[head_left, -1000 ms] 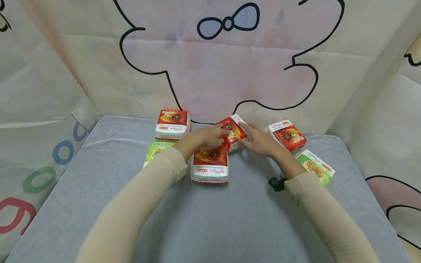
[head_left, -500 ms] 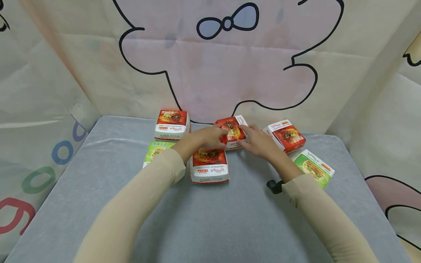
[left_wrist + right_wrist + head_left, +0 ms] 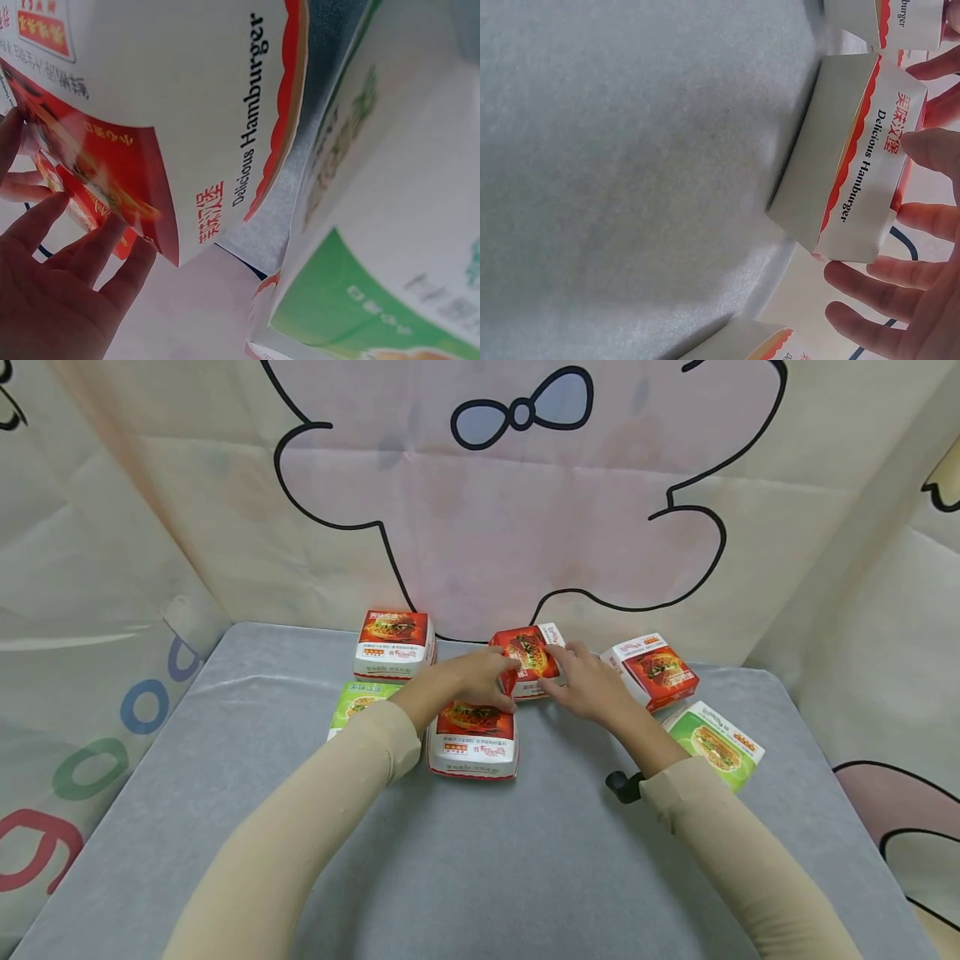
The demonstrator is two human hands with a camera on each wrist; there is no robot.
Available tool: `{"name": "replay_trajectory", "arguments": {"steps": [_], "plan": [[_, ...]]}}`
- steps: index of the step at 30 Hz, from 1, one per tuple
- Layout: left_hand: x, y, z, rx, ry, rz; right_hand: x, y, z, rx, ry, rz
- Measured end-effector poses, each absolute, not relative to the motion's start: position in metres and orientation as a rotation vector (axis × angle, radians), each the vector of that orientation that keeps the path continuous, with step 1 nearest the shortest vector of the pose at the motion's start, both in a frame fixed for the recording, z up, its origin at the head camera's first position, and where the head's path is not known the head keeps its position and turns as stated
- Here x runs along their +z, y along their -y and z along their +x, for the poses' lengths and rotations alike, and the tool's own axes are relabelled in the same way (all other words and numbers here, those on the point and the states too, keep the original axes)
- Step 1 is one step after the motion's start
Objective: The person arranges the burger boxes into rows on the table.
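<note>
Six burger boxes are not all the same colour; a red-and-white hamburger box [image 3: 531,643] stands at the back middle of the table, between both hands. My right hand [image 3: 592,685] holds its right end, thumb on the near side and index finger at the corner, as the right wrist view shows. My left hand [image 3: 472,677] reaches over the front hamburger box [image 3: 472,752], fingers spread. Its fingertips touch the left end of the back box, and its thumb lies by the front box's right corner. In the left wrist view the front box [image 3: 202,90] hides part of the fingers.
Left stand a red hamburger box [image 3: 393,643] and a green box [image 3: 360,700], partly behind the left arm. Right stand another red box [image 3: 651,668] and a green box [image 3: 716,743]. A printed curtain [image 3: 465,543] hangs behind the grey-covered table [image 3: 525,868].
The back box has turned from a slant to nearly straight and settled between the hands. The front box has shifted slightly left. My left thumb has come down to its corner.
</note>
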State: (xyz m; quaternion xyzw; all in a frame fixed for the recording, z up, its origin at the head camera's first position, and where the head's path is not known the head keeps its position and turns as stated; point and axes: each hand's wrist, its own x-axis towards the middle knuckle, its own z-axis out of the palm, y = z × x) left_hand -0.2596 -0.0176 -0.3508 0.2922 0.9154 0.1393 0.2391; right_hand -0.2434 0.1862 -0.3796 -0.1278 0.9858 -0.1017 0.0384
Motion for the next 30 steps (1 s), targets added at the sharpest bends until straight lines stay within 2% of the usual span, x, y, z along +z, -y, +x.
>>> {"name": "replay_trajectory", "arguments": {"steps": [30], "plan": [[-0.3528,0.0129,-0.2632,0.432,-2.485,0.862,-0.3832,-0.1785,-0.2441,-0.366,-3.074,-0.386]]}}
